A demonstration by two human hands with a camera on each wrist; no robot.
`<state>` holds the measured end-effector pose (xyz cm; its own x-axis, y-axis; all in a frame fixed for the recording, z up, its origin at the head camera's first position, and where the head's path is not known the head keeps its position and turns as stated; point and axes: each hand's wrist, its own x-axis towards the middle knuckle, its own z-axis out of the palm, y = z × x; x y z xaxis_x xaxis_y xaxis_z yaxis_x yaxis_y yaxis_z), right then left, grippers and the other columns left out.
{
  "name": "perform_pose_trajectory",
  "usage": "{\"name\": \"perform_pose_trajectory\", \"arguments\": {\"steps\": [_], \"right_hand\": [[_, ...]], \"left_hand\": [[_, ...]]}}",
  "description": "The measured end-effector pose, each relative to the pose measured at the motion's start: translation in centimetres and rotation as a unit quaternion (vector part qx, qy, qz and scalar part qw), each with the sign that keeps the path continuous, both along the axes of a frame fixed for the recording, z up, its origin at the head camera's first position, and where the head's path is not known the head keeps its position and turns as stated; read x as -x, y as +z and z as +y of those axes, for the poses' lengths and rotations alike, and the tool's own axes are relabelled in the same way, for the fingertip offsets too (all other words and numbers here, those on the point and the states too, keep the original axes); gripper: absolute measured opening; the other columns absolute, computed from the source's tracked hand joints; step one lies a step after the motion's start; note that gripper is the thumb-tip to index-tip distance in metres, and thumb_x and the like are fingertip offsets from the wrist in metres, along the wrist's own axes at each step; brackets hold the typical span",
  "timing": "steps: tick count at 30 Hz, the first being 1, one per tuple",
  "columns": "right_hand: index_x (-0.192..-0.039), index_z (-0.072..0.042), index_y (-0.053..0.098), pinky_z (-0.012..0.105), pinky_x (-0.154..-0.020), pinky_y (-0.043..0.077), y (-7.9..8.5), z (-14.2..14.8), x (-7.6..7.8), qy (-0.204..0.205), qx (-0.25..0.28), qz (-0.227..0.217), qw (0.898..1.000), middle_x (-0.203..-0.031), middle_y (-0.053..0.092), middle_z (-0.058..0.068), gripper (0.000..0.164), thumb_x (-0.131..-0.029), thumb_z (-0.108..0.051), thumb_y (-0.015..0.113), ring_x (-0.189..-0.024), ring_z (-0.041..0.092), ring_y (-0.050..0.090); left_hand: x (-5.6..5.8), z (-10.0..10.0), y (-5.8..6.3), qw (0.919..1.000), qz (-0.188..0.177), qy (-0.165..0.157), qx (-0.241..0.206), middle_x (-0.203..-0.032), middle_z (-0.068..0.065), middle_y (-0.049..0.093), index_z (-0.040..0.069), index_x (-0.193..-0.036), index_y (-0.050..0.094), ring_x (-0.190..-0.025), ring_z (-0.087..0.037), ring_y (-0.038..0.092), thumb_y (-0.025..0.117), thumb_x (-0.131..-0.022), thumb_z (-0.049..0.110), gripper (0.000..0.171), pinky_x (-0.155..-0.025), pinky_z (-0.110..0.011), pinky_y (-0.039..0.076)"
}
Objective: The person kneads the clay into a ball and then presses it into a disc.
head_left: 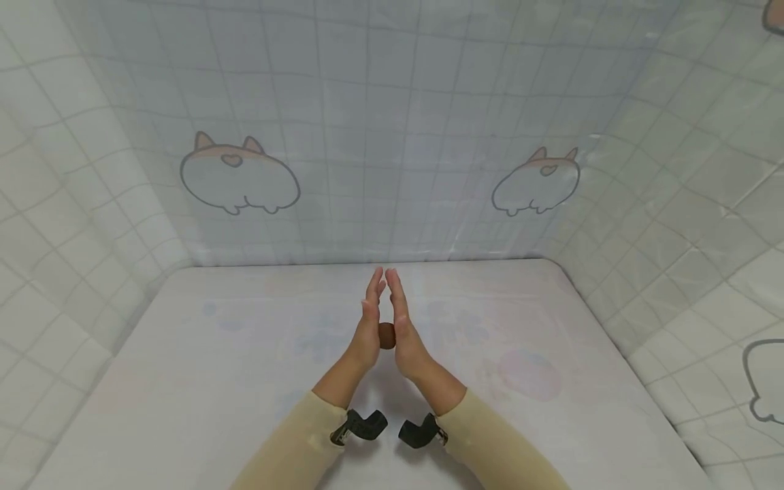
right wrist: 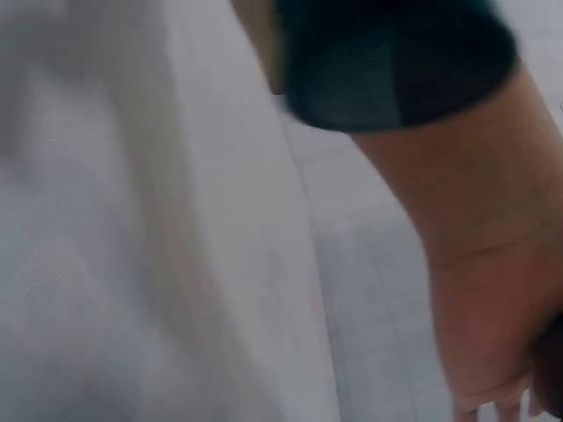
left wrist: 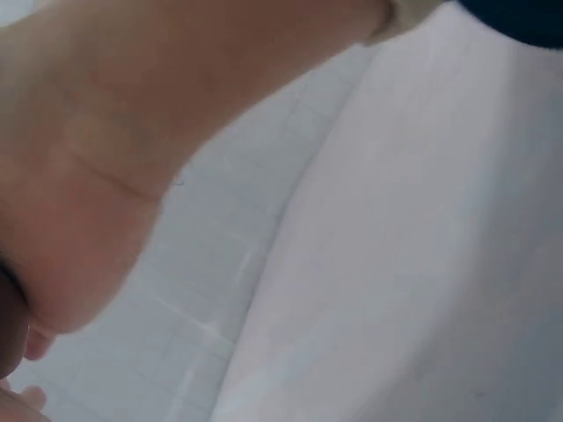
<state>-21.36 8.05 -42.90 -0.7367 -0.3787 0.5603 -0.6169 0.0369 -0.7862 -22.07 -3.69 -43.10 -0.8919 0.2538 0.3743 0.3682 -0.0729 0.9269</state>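
Hand: the opposite palm (left wrist: 79, 176), seen very close and blurred, filled the upper left.
Brown lump: a dark sliver (left wrist: 9, 321) touched the palm's heel at the left edge.
Fingertips: two pale tips (left wrist: 35, 345) showed at the lower left.
Table: a white surface (left wrist: 413, 281) met a checked cloth wall (left wrist: 193, 299).

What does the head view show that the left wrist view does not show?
Only the head view shows both hands whole: the left hand and right hand stand palm to palm with straight fingers, a small brown ball pressed between them, above the white table. Only the left wrist view shows the left palm's heel close up. Both share a dark sliver of the ball and the table.
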Motion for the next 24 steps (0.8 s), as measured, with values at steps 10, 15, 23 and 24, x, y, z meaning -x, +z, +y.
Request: {"name": "perform_pose_trajectory", "arguments": {"steps": [10, 15, 23, 24], "right_hand": [[-0.161, -0.015, -0.007, 0.064, -0.116, 0.003, 0.5, 0.6, 0.6, -0.065, 0.031, -0.032, 0.997, -0.168, 0.001, 0.005, 0.093, -0.094, -0.079, 0.005, -0.153, 0.026, 0.002], [-0.162, -0.023, -0.004, 0.068, -0.113, 0.0, 0.5, 1.0, 1.0, -0.064, 0.036, -0.059, 0.996, -0.168, 0.0, -0.001, 0.092, -0.093, -0.081, 0.009, -0.153, 0.022, -0.002], [-0.162, -0.026, -0.003, 0.061, -0.115, 0.008, -0.1, 1.2, 1.5, -0.045, 0.024, -0.104, 0.993, -0.167, -0.004, -0.003, 0.095, -0.089, -0.085, 0.013, -0.151, 0.017, 0.004], [-0.162, -0.028, -0.004, 0.056, -0.113, 0.022, -0.3, 1.2, 1.4, -0.037, 0.024, -0.118, 0.992, -0.167, -0.004, -0.003, 0.095, -0.088, -0.086, 0.013, -0.145, 0.019, 0.024]], "left_hand": [[-1.2, 0.5, -1.4, 0.9968, -0.03, -0.04, 0.062, -0.168, -0.008, 0.002, 0.023, -0.163, 0.004, -0.152, -0.034, 0.008, -0.001, -0.096, 0.072, 0.083, -0.11, -0.073, 0.008], [-1.9, 0.8, -1.5, 0.9962, -0.039, -0.065, 0.044, -0.167, -0.007, 0.006, 0.027, -0.162, 0.006, -0.152, -0.034, 0.01, 0.003, -0.093, 0.078, 0.086, -0.11, -0.074, 0.01], [-2.3, 1.1, -1.3, 0.9941, 0.001, -0.098, -0.047, -0.167, -0.007, -0.005, 0.015, -0.162, -0.002, -0.152, -0.036, 0.004, 0.006, -0.094, 0.078, 0.093, -0.115, -0.066, 0.001], [-2.3, 1.1, -1.3, 0.9938, 0.009, -0.096, -0.056, -0.167, -0.006, -0.006, 0.014, -0.162, -0.002, -0.152, -0.036, 0.003, 0.006, -0.095, 0.077, 0.092, -0.115, -0.064, 0.0]]}}
